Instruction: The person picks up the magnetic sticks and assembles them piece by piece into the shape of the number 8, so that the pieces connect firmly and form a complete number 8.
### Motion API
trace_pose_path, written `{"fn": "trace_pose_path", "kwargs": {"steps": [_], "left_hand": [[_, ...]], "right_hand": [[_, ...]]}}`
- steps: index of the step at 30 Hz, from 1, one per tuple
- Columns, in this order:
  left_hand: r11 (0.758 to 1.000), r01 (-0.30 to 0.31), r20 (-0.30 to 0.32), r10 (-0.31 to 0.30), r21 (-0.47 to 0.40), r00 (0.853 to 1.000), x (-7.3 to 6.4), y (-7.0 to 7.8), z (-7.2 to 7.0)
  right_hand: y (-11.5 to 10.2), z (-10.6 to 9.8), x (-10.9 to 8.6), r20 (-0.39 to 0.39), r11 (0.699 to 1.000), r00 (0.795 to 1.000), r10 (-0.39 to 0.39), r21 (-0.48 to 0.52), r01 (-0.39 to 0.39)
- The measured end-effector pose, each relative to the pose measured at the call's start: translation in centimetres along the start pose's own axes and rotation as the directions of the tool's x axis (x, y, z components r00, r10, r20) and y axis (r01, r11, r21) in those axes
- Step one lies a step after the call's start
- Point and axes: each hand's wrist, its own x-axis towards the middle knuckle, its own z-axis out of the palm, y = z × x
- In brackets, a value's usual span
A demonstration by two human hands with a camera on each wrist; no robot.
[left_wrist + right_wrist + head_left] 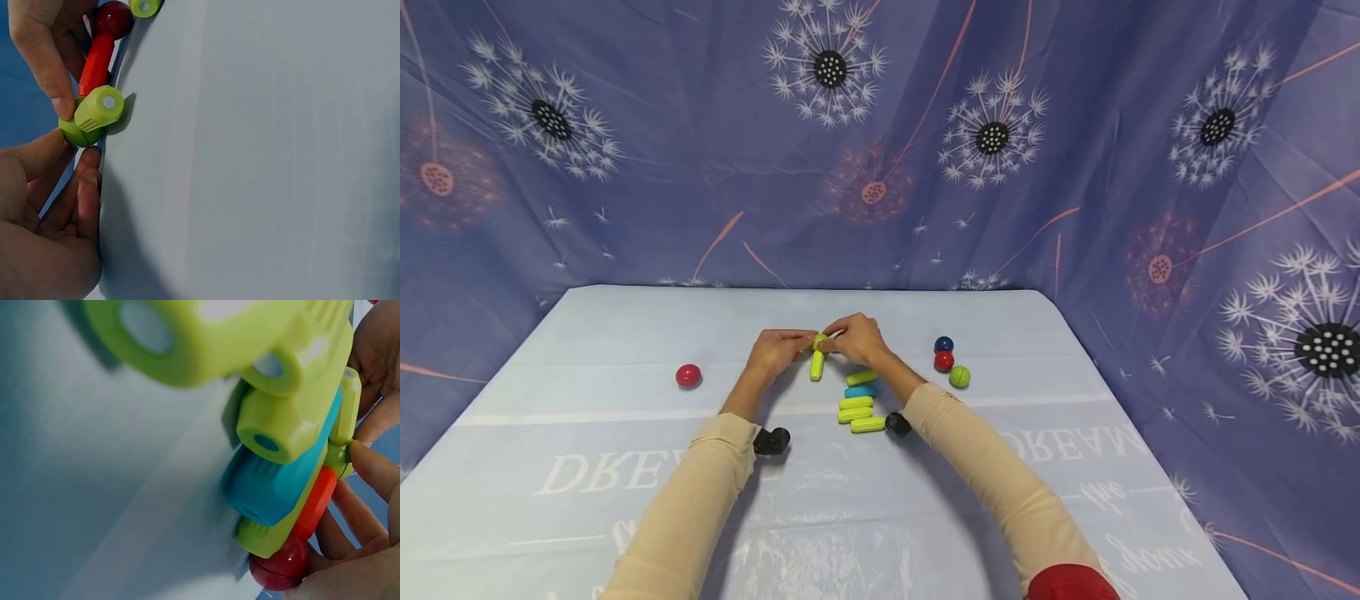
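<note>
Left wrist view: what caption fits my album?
Left grip and right grip hold a green ball with a red stick and green stick.

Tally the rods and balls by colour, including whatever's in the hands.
Yellow-green ridged rods: 5
Blue ridged rod: 1
Red ridged rod: 1 (wrist views only)
Glossy red balls: 3 (one in wrist views only, on the red rod)
Yellow-green grooved balls: 2
Glossy dark blue ball: 1
Total visible: 13
</note>
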Motion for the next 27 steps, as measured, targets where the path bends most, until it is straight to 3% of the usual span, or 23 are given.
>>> {"fn": "trace_pose_path", "kwargs": {"steps": [10, 17, 23, 27], "left_hand": [[0.999, -0.028, 0.055, 0.027, 0.021, 0.998, -0.3, 0.4, -0.5], [0.991, -0.045, 0.039, 0.041, 0.123, 0.998, -1.3, 1.1, -1.6], [0.941, -0.158, 0.064, 0.145, 0.300, 0.987, -2.8, 1.5, -4.3], [0.908, -0.235, 0.103, 0.212, 0.346, 0.972, -3.9, 1.7, -6.5]], "right_hand": [[-0.2, 0.0, -0.1, 0.002, 1.000, 1.000, 0.006, -0.009, -0.006], [0.0, 0.0, 0.1, 0.004, 1.000, 1.000, 0.012, -0.004, -0.012], [0.1, 0.0, 0.2, 0.003, 1.000, 1.000, 0.003, -0.008, -0.003], [0.1, 0.0, 0.2, 0.012, 1.000, 1.000, 0.002, -0.019, -0.002]]}}
